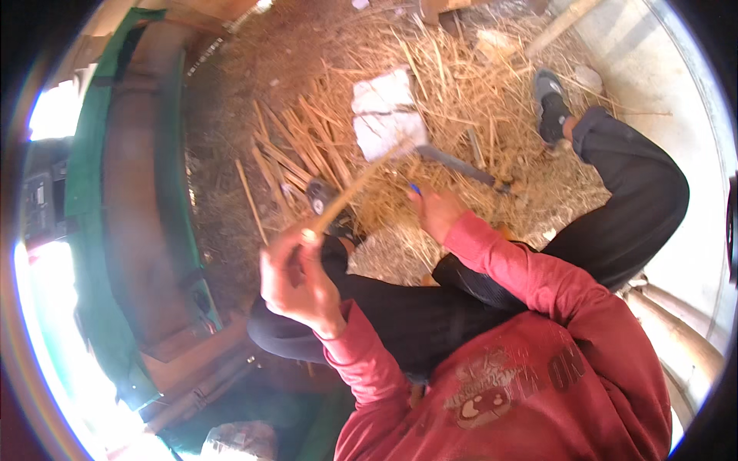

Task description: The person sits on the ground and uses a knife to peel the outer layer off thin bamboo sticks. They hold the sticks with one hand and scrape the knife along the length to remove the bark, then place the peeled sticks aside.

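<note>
My left hand (300,284) is raised over my left leg, with thumb and fingers pinching one end of a long, pale bamboo strip (350,194). The strip slants up and away to the right, its far end in front of a white block (388,115) with a dark crack across it. Farther right, my right hand (440,213) is closed around a small object with a blue tip (415,188); the rest of it is hidden in the fingers. Just beyond that hand, a dark, long-bladed knife (461,165) lies on the straw.
A pile of split bamboo strips (304,146) lies left of the block. Loose straw and shavings (461,84) cover the ground. My shoes (552,104) rest on either side. A green-edged wooden frame (127,207) stands at left, a pale wall (653,84) at right.
</note>
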Available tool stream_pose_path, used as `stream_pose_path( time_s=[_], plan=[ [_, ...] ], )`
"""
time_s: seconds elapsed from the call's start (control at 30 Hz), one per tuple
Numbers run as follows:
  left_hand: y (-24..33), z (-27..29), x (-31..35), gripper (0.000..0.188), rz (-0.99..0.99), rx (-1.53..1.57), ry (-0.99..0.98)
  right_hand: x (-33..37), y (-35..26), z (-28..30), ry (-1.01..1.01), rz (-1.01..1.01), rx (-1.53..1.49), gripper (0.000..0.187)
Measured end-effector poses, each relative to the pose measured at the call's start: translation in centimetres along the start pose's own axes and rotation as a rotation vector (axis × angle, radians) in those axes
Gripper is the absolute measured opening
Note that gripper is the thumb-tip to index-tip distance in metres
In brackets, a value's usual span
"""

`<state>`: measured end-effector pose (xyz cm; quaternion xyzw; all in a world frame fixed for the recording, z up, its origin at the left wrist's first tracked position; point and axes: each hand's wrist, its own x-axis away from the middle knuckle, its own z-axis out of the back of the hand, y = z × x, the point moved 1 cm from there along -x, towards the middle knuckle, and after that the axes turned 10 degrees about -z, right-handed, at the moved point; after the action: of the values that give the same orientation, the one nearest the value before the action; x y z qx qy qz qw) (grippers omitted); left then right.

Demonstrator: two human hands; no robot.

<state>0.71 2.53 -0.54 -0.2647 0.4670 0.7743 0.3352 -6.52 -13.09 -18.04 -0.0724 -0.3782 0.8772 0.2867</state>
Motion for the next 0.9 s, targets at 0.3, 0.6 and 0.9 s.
stream_pose_path(
  time_s=[0.3,0.6,0.9],
  plan=[
    [-1.3,1.5,1.2,0.014,0.087,0.026,0.059,2.4,-11.1,4.6,-0.248,0.118,-0.338,0.027],
    [-1.6,2.0,1.5,0.015,0.103,-0.152,0.107,0.3,-7.0,2.1,-0.186,0.156,-0.304,0.030],
    [-2.3,1.9,0.3,0.018,0.250,-0.185,0.177,-2.4,-8.3,-1.5,-0.158,0.098,-0.206,0.027]
  ],
)
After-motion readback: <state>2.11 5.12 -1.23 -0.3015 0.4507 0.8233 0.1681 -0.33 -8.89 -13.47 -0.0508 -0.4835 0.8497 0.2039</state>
